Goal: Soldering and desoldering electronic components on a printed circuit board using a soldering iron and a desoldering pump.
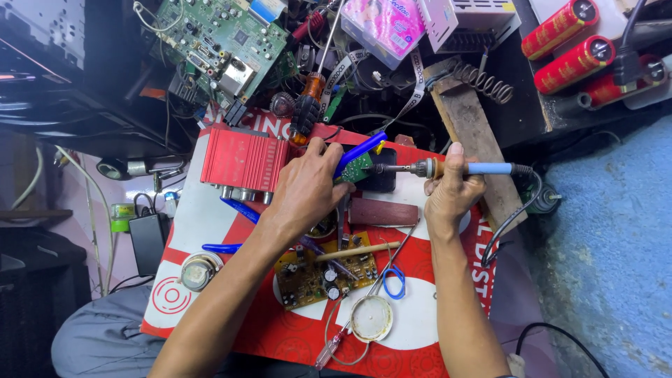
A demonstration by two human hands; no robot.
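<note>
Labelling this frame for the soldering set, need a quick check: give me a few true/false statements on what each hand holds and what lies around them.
1. The right hand holds a blue-handled soldering iron. True.
2. The left hand holds a blue-handled plier-like tool at a small green circuit board. True.
3. The iron's tip points away from the small board. False: it points left, toward it.
4. The ribbed red metal case lies right of the right hand. False: it lies left of the left hand.
5. A brown circuit board lies on the red and white board between the forearms. True.
</note>
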